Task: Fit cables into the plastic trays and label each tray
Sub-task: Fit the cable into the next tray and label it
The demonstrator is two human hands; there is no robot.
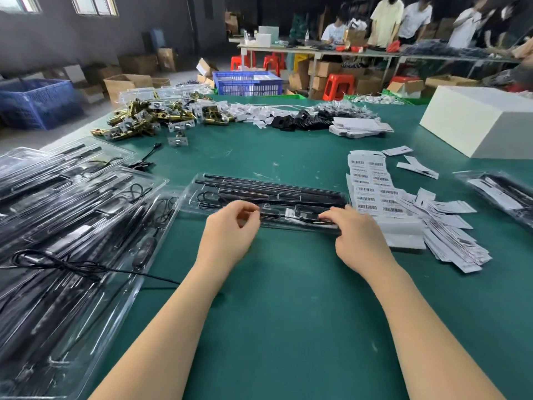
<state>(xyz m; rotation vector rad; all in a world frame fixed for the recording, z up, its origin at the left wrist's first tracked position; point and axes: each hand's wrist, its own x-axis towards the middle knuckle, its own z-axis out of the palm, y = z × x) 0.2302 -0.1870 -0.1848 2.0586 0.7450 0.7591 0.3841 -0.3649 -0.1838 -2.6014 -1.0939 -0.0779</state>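
Fitting a cable into the tray at mid-frame.
On the green table [288, 298] the clear tray [268, 197] lies crosswise; my left hand [227, 235] curls loosely, pinching nothing I can see, while my right hand [357, 238] presses the black cable [305, 216] into its near edge.

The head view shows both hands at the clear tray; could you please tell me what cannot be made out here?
- Barcode labels: print too small to read.
- Clear tray: near edge hidden by the left hand and right hand.
- Cable: whether fully seated, unclear through glare.
- Tray stack: cut off by the left edge.
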